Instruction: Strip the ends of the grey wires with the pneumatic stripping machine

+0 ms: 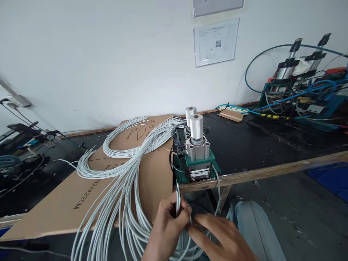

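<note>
Left hand (170, 221) pinches grey cable ends (178, 197) upright below the worktop (261, 173) front edge, near the pneumatic press (197, 152); right hand (220, 233) fingers curled on them lower. Light, springy, slippery: grip near tips.

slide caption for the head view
Left hand pinches grey cable ends upright, right hand beside, before a small pneumatic press.

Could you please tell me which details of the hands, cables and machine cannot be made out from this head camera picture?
- Left hand pinches a thin grey-white cable end; its tip is too small to read.
- Right hand: its fingers cover what it touches.
- Grey-white cable bundle: cut off by the bottom edge.
- Green pneumatic press with silver cylinders: its front opening is too small to see into.
- Wall notice sheet: its text is too small to read.
</note>
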